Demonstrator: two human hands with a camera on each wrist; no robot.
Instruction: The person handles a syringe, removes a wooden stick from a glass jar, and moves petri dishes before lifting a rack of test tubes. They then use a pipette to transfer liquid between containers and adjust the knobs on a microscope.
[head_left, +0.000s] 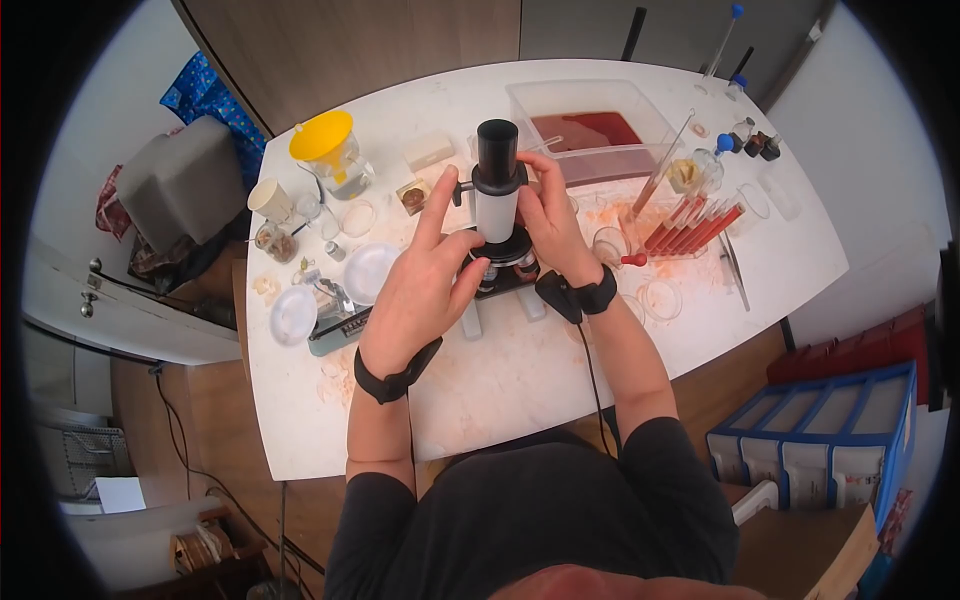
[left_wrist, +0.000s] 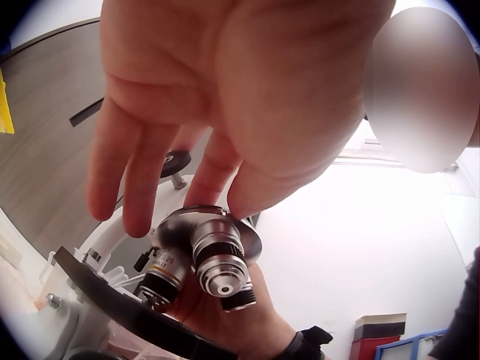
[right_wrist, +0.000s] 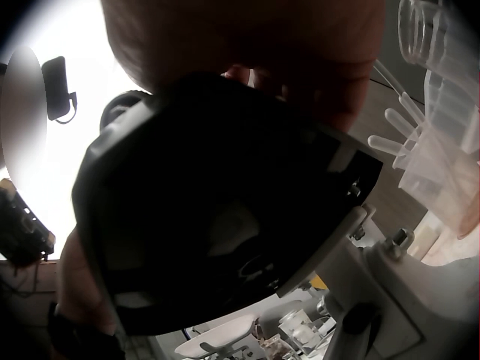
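Observation:
A microscope with a white tube [head_left: 496,215] and a black eyepiece tube [head_left: 497,148] stands at the middle of the table. My left hand [head_left: 412,290] comes in from the left; thumb and index finger pinch the rim of the rotating nosepiece [left_wrist: 187,219], the other fingers stretched out. Metal objectives [left_wrist: 219,259] hang below that rim. From the other side my right hand [head_left: 557,235] grips the microscope, fingers passing behind its tube. The dark stage [left_wrist: 127,311] lies under the objectives, and a large black part [right_wrist: 217,202] fills the right wrist view.
On the right stand a rack of red-filled test tubes [head_left: 690,228], glass dishes [head_left: 660,298] and tweezers [head_left: 735,272]. Behind is a clear tub [head_left: 590,95] with red liquid. Left are a balance with white pans [head_left: 294,316], a yellow funnel [head_left: 322,137] on a jar and a paper cup [head_left: 269,199].

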